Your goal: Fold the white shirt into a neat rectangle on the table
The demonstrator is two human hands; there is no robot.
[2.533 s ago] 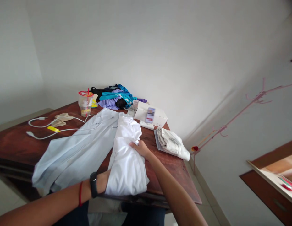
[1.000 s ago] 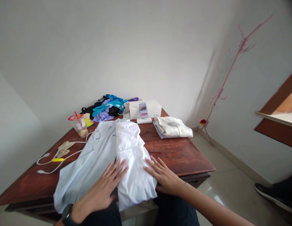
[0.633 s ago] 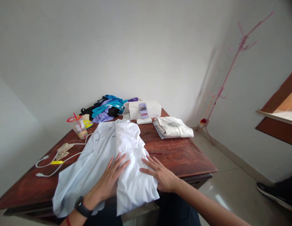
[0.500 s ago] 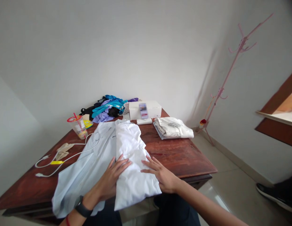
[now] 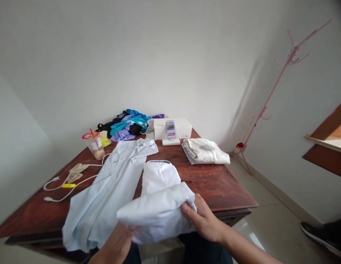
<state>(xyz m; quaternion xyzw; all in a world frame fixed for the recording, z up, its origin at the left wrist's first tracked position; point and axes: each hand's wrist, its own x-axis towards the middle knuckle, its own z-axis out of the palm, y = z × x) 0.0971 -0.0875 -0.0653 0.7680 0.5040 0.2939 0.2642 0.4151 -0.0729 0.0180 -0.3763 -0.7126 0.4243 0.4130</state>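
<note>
A white shirt [image 5: 159, 194] lies on the brown wooden table [image 5: 214, 185], its near end lifted and folded back toward the collar. My right hand [image 5: 205, 220] grips that lifted end at its right corner. My left hand [image 5: 120, 238] holds the same end from beneath at the left, mostly hidden by the cloth. A pale blue shirt [image 5: 104, 194] lies spread flat to the left of it.
A folded cream garment [image 5: 205, 151] and a white box [image 5: 172, 128] sit at the far right of the table. A heap of coloured clothes [image 5: 129, 124], a plastic cup [image 5: 94, 144] and a white cable [image 5: 76, 176] lie at the far left. A pink coat stand [image 5: 272, 91] stands in the corner.
Both hands went from pressing flat on the white shirt to gripping its near end and lifting it up and back over itself. The shirt now sits nearer the table's front edge.
</note>
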